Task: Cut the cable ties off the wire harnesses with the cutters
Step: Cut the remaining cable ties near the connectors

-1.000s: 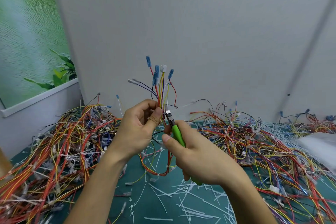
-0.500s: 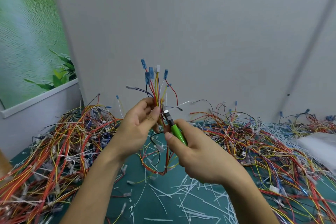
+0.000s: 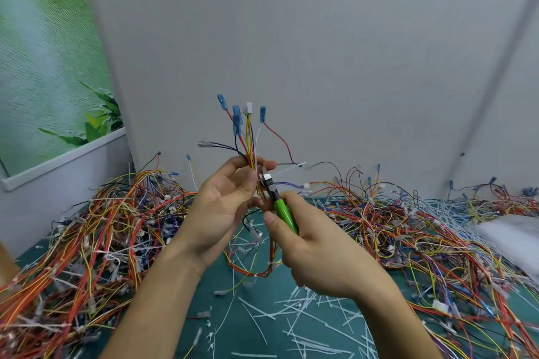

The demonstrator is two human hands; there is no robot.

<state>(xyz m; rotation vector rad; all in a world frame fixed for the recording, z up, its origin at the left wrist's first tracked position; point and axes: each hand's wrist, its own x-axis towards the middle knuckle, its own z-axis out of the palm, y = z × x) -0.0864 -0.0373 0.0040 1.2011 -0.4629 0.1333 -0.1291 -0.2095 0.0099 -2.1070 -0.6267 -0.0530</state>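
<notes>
Since 1 second ago, the cutters (image 3: 284,213) have crept up the wire harness (image 3: 248,137) to its cable tie (image 3: 287,169), just below where the grip of my left hand (image 3: 221,207) pinches the wires. The grip of my right hand (image 3: 318,253) wraps the green handles. The tie seems uncut, so squeezing comes next.

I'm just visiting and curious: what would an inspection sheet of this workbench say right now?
Surface: green mat, mostly covered.
Job's things: wire harness held upright; green-handled cutters, tip at a white cable tie on the bundle.
Clutter: left harness pile; right harness pile; cut ties strewn in front; white bag far right, blurred.
Hands: left hand pinches the wire harness; right hand grips the cutters.
Cables: only harness wires; nothing else seen.
Surroundings: grey wall; leafy poster at left.
</notes>
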